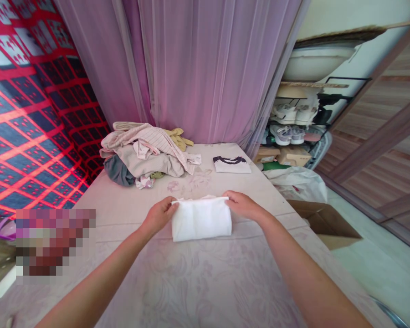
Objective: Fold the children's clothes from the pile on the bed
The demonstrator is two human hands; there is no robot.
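A white folded garment (201, 219) lies in front of me as a neat rectangle on the pale floral bed surface (205, 282). My left hand (161, 213) pinches its upper left corner between thumb and fingers. At the upper right corner, my right hand (242, 204) grips the cloth in the same way. Between the two hands the far edge is stretched straight, and a bit of pinkish cloth shows just behind it. Whether the garment is a shirt or something else cannot be made out.
A heap of clothes (146, 152) sits at the far left. A folded white shirt with a dark collar (232, 165) lies at the far right. Purple curtains (208, 68) hang behind. Right of the bed stand a shoe rack (294, 114) and an open cardboard box (323, 223).
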